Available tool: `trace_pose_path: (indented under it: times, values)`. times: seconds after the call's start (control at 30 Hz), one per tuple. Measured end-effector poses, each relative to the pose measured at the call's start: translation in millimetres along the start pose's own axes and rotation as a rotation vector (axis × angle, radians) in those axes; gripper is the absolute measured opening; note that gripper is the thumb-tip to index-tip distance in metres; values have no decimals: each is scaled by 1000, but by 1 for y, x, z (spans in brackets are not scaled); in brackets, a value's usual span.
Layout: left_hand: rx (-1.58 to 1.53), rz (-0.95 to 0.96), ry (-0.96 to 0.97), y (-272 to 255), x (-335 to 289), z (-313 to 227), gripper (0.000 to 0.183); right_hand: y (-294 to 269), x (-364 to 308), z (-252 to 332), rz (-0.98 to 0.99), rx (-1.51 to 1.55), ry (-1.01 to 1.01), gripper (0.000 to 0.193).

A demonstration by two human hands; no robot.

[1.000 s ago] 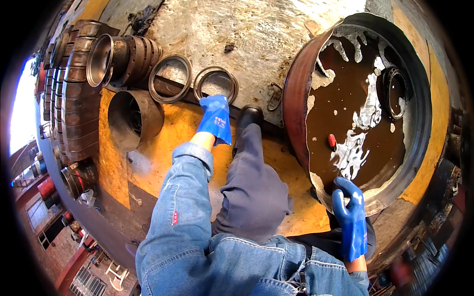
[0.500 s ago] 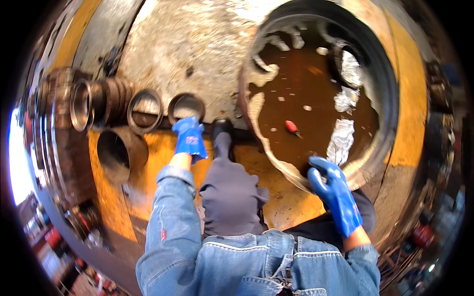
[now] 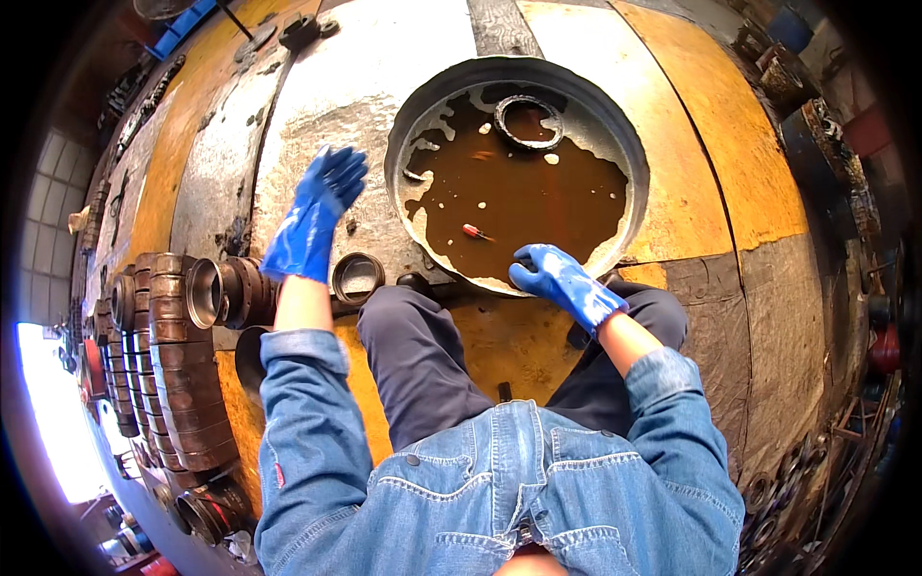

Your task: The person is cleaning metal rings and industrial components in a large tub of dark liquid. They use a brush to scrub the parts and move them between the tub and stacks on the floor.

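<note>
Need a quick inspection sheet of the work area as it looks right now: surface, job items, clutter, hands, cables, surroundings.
Surface: grey and yellow-orange floor panels, stained, worn.
Job's things: round metal basin holding brown liquid; a dark metal ring and a small red-handled tool lie in it.
Clutter: short metal ring beside the knee; flanged metal cylinder on its side; stacked metal rings.
Hands: left hand in blue glove, fingers spread, holding nothing; right hand in blue glove on the basin's near rim.
Cables: nothing seen.
Surroundings: more metal parts along the edges.
</note>
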State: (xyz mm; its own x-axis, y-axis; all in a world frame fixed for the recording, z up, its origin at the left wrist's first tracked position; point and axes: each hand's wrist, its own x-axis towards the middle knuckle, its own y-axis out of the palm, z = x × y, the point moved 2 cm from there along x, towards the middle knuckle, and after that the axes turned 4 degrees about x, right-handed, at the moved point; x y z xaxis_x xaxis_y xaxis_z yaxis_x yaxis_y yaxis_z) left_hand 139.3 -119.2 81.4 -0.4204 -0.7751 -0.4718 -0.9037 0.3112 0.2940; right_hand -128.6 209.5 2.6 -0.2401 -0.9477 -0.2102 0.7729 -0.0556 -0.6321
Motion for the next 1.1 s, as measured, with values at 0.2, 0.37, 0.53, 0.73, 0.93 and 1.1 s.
trace_pose_path:
  times: [0.2, 0.37, 0.53, 0.73, 0.93, 1.1]
  values:
    - [-37, 275, -47, 132, -23, 72, 50, -28, 19, -11, -114, -76, 20, 32]
    - [-199, 94, -148, 124, 10, 100, 47, -68, 86, -12, -324, -279, -125, 26]
    - [-363, 111, -79, 114, 19, 72, 44, -85, 174, -14, -320, -489, -42, 31]
    - [-477, 66, -116, 86, 28, 60, 42, -67, 260, -19, -225, -684, 107, 40]
    - [-569, 119, -106, 89, 22, 53, 42, -55, 294, -18, -128, -692, 381, 42]
    - [-572, 104, -122, 90, 21, 52, 42, -60, 289, -22, -244, -592, 209, 40]
